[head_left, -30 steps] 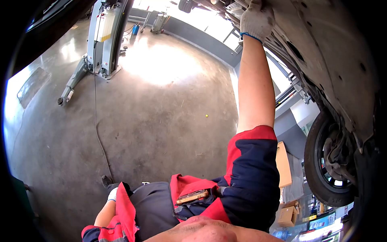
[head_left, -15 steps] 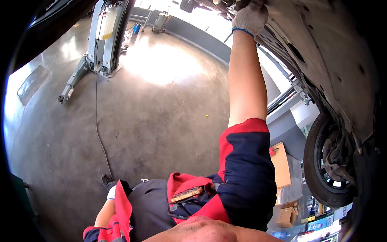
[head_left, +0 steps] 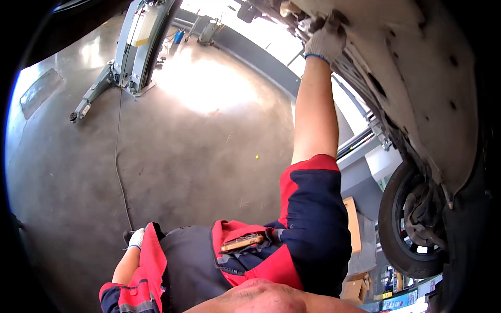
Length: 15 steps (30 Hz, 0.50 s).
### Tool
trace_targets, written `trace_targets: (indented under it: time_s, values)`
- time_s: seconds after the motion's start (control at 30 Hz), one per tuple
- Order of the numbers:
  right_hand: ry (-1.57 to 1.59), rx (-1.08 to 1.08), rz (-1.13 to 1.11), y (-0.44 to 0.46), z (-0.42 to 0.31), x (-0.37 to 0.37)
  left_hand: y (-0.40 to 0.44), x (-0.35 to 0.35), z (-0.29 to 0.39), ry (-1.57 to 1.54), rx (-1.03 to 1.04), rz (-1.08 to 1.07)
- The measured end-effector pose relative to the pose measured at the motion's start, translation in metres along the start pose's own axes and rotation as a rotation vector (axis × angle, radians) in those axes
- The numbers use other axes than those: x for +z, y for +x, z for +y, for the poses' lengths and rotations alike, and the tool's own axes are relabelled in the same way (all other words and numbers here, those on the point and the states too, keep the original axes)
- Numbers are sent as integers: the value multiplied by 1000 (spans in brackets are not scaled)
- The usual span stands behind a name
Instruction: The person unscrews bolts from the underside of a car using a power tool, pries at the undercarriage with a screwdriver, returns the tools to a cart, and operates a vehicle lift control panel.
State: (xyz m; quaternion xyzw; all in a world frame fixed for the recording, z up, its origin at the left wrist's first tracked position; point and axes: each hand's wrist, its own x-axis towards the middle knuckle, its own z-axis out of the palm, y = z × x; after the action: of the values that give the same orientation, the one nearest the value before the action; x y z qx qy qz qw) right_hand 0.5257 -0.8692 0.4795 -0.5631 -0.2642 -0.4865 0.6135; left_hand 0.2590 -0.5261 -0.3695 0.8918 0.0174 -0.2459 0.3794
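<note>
My right hand (head_left: 327, 44), in a whitish knit glove with a blue cuff, reaches up against the underbody (head_left: 422, 68) of a raised car. Its fingers are bent around a dark spot near the car's edge; what they grip is hidden. Low at my side hangs my left hand (head_left: 136, 238), gloved too, its fingers mostly out of sight. Beside it is a small dark shape (head_left: 127, 237) that I cannot make out. A thin dark cable (head_left: 119, 175) runs down to about there; whether the hand touches it cannot be seen.
A car wheel (head_left: 409, 221) hangs at the right. A grey lift post (head_left: 138, 49) with a low swing arm (head_left: 93, 96) stands at the left. Cardboard boxes (head_left: 356, 290) lie at the lower right. A phone-like object (head_left: 242, 242) sits in my jacket pocket.
My right hand sits slightly lower in view, and more of its dark fingertips shows. My left hand has shifted left and up, with more of its glove visible. The view has turned slightly.
</note>
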Motion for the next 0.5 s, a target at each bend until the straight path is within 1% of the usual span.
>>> trace_targets:
  time_s: [0.07,0.13,0.17,0.23,0.27,0.3,0.33,0.4,0.5]
  values:
    - [54,-162,30,17,19,-2,-4,-13,26,-5,-16,-9]
    - [-27,-109,-10,7,11,3,-4,-17,41,-43,-12,11]
    - [-48,-106,52,5,8,7,-8,-24,50,-62,-12,23]
    - [-20,-92,35,7,12,4,-18,-44,76,-109,-18,55]
    - [3,-90,20,12,15,5,-23,-55,89,-142,-22,88]
    - [103,-134,63,21,28,2,-29,-64,103,-182,-24,131]
    - [173,-128,32,14,19,9,-35,-70,118,-224,-20,174]
    - [111,-93,43,11,18,9,-50,-82,147,-309,-13,270]
    - [188,-77,4,7,14,13,-66,-89,203,-453,39,448]
